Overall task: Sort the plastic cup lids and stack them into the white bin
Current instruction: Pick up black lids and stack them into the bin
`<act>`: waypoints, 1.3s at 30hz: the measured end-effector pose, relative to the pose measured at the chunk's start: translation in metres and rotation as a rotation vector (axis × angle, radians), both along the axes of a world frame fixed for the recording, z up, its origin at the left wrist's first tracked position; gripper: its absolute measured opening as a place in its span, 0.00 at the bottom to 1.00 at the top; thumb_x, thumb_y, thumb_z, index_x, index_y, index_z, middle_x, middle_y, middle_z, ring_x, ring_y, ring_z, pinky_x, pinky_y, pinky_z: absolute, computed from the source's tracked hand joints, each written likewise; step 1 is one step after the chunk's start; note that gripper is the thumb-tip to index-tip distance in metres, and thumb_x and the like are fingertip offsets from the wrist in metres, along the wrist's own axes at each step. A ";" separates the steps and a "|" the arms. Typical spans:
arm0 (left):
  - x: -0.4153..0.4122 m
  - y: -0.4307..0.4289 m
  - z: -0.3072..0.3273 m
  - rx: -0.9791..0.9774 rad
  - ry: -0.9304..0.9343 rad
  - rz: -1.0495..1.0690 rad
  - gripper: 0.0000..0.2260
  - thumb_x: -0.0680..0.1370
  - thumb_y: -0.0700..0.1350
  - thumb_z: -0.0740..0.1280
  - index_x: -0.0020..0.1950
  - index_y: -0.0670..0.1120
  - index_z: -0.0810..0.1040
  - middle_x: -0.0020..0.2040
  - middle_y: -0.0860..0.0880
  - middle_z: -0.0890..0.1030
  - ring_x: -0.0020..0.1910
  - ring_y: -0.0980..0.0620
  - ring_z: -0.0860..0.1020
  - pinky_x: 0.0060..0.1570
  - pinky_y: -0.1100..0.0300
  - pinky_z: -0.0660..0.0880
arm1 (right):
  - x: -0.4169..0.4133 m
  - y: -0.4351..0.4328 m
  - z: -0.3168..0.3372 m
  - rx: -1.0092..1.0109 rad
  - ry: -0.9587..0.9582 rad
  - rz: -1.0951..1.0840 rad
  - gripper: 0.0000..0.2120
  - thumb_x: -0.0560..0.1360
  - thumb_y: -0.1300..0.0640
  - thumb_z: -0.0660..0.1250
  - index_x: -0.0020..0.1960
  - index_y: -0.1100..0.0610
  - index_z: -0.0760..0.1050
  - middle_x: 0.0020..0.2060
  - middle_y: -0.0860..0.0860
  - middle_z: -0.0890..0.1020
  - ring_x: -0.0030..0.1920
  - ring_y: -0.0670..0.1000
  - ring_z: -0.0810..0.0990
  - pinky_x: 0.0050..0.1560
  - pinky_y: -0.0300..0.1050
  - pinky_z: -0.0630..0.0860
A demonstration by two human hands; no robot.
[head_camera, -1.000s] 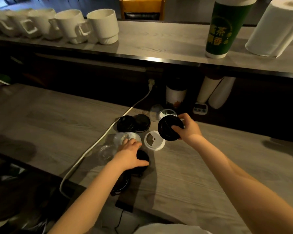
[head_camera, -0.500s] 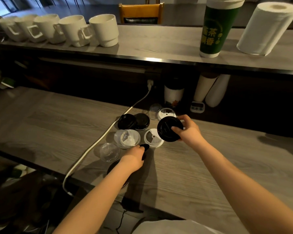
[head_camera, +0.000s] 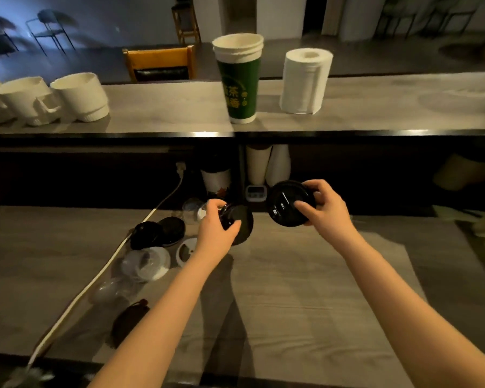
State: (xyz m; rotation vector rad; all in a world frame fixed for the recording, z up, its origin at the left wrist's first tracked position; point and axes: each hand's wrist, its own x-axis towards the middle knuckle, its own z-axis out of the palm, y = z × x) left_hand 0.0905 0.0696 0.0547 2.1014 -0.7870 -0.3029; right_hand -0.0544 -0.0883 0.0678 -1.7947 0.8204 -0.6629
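Note:
My right hand grips a large black lid and holds it up above the wooden counter. A smaller black lid is lifted off the counter in my left hand, just left of the large one. On the counter to the left lie two black lids, a white lid, a clear lid, another clear lid and a dark lid near the front. No white bin is in view.
A white power cable runs diagonally past the lids. The raised shelf carries white mugs, a green paper cup and a paper towel roll. Cups and a small timer stand under the shelf.
My left hand picked a black lid off the counter and raised it toward the right hand's lid. The right hand lifted its lid higher. The camera tilted up.

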 end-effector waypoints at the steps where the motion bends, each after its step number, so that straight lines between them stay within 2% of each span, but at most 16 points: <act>1: -0.011 -0.011 0.003 -0.038 0.003 -0.024 0.17 0.75 0.41 0.69 0.61 0.43 0.67 0.52 0.51 0.71 0.51 0.55 0.70 0.47 0.65 0.66 | -0.017 -0.009 0.002 -0.012 -0.001 -0.020 0.16 0.74 0.61 0.69 0.59 0.52 0.71 0.50 0.51 0.78 0.51 0.51 0.79 0.45 0.49 0.81; 4: -0.047 -0.047 0.012 -0.124 -0.021 -0.105 0.17 0.74 0.40 0.69 0.60 0.42 0.70 0.51 0.53 0.72 0.52 0.56 0.70 0.47 0.70 0.66 | -0.070 -0.035 0.010 0.013 -0.031 -0.084 0.15 0.74 0.62 0.68 0.59 0.51 0.71 0.49 0.50 0.78 0.48 0.49 0.79 0.39 0.44 0.81; 7: -0.088 -0.085 0.023 -0.188 -0.033 -0.170 0.16 0.74 0.39 0.70 0.60 0.42 0.73 0.50 0.53 0.74 0.51 0.57 0.72 0.45 0.76 0.65 | -0.124 -0.060 0.016 0.042 -0.062 -0.159 0.15 0.74 0.62 0.69 0.57 0.48 0.71 0.49 0.52 0.79 0.47 0.50 0.81 0.37 0.44 0.81; 12: -0.157 -0.152 0.030 -0.159 -0.123 -0.272 0.17 0.74 0.44 0.71 0.61 0.45 0.76 0.53 0.52 0.73 0.52 0.57 0.71 0.52 0.65 0.67 | -0.214 -0.097 0.021 0.049 -0.123 -0.301 0.15 0.75 0.62 0.68 0.57 0.47 0.72 0.48 0.51 0.80 0.49 0.51 0.81 0.43 0.47 0.80; 14: -0.186 -0.176 0.032 -0.147 -0.121 -0.313 0.17 0.74 0.45 0.70 0.63 0.45 0.76 0.53 0.52 0.73 0.54 0.55 0.72 0.54 0.63 0.68 | -0.246 -0.112 0.021 0.068 -0.149 -0.331 0.15 0.76 0.63 0.66 0.56 0.46 0.72 0.48 0.50 0.80 0.50 0.51 0.81 0.40 0.45 0.80; 16: -0.214 -0.198 0.033 -0.132 -0.091 -0.354 0.19 0.75 0.45 0.69 0.65 0.46 0.75 0.58 0.49 0.77 0.59 0.52 0.73 0.60 0.59 0.69 | -0.276 -0.127 0.020 0.070 -0.170 -0.389 0.14 0.76 0.63 0.65 0.56 0.47 0.70 0.50 0.51 0.80 0.50 0.50 0.81 0.37 0.43 0.80; 18: -0.241 -0.217 0.032 -0.121 -0.067 -0.394 0.20 0.75 0.45 0.69 0.67 0.46 0.73 0.63 0.49 0.77 0.63 0.51 0.73 0.63 0.57 0.69 | -0.304 -0.141 0.020 0.089 -0.182 -0.457 0.12 0.77 0.63 0.65 0.56 0.52 0.68 0.49 0.51 0.79 0.47 0.47 0.81 0.34 0.39 0.80; 21: -0.278 -0.241 0.027 -0.101 -0.047 -0.432 0.21 0.76 0.46 0.68 0.68 0.47 0.72 0.63 0.49 0.76 0.64 0.50 0.73 0.63 0.57 0.70 | -0.348 -0.162 0.020 0.099 -0.165 -0.517 0.11 0.77 0.63 0.65 0.56 0.55 0.67 0.45 0.47 0.78 0.43 0.43 0.80 0.32 0.36 0.79; 25: -0.319 -0.270 0.022 -0.060 -0.006 -0.429 0.21 0.76 0.49 0.68 0.67 0.47 0.69 0.62 0.48 0.75 0.63 0.49 0.72 0.54 0.63 0.68 | -0.398 -0.199 0.014 0.003 -0.034 -0.562 0.11 0.75 0.60 0.68 0.54 0.51 0.71 0.45 0.52 0.78 0.43 0.52 0.80 0.38 0.48 0.81; 27: -0.335 -0.280 0.023 -0.054 0.024 -0.421 0.17 0.76 0.49 0.68 0.62 0.46 0.69 0.53 0.51 0.75 0.57 0.51 0.74 0.46 0.68 0.69 | -0.419 -0.224 0.016 -0.025 0.012 -0.622 0.11 0.74 0.60 0.69 0.52 0.50 0.72 0.41 0.49 0.77 0.42 0.53 0.79 0.41 0.55 0.81; 29: -0.348 -0.290 0.024 -0.056 0.015 -0.431 0.14 0.76 0.49 0.67 0.59 0.46 0.70 0.48 0.54 0.73 0.48 0.54 0.74 0.38 0.71 0.68 | -0.439 -0.251 0.018 -0.054 0.094 -0.713 0.12 0.73 0.56 0.71 0.54 0.50 0.73 0.42 0.49 0.77 0.45 0.55 0.80 0.46 0.59 0.80; 33: -0.365 -0.307 0.029 -0.073 0.013 -0.468 0.12 0.76 0.48 0.68 0.56 0.47 0.71 0.47 0.54 0.74 0.47 0.55 0.74 0.41 0.68 0.70 | -0.464 -0.289 0.017 -0.097 0.333 -0.814 0.16 0.73 0.54 0.71 0.58 0.56 0.75 0.47 0.56 0.80 0.47 0.60 0.81 0.48 0.55 0.80; 36: -0.373 -0.315 0.029 -0.062 0.005 -0.478 0.12 0.76 0.48 0.68 0.57 0.46 0.72 0.49 0.53 0.75 0.49 0.54 0.75 0.45 0.63 0.73 | -0.468 -0.294 0.010 -0.146 0.639 -0.778 0.19 0.74 0.51 0.69 0.61 0.59 0.75 0.55 0.58 0.78 0.54 0.60 0.78 0.50 0.50 0.76; 39: -0.375 -0.323 0.026 -0.057 -0.031 -0.476 0.12 0.76 0.48 0.68 0.56 0.46 0.73 0.49 0.52 0.75 0.49 0.54 0.74 0.43 0.66 0.71 | -0.472 -0.292 -0.001 -0.196 0.780 -0.769 0.20 0.75 0.48 0.67 0.63 0.58 0.73 0.59 0.57 0.76 0.55 0.59 0.76 0.45 0.47 0.72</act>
